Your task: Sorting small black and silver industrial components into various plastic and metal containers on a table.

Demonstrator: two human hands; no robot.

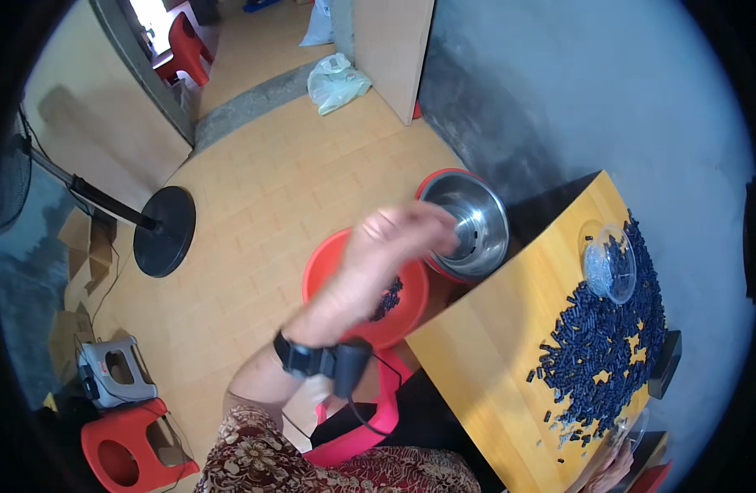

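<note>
My left hand [398,234], with a black strap and a small dark device on its wrist, hovers over the floor between an orange-red basin [319,267] and a steel basin [494,209]. Motion smears its fingers, so their grip is unclear. At the lower right, my right hand [613,470] holds a clear plastic bowl [638,429] at the table's edge, partly cut off by the dark rim. Beside it spreads a heap of small black cylindrical pieces [596,345]. Another clear bowl [624,275] lies tilted on the heap, with whitish and black bits in it.
The wooden table [485,345] fills the right side against a grey wall. Black pieces [388,302] lie in the orange-red basin. A fan stand [164,232], a red stool [119,448] and a grey stool [119,374] stand left. A plastic bag [337,84] lies by the doorway.
</note>
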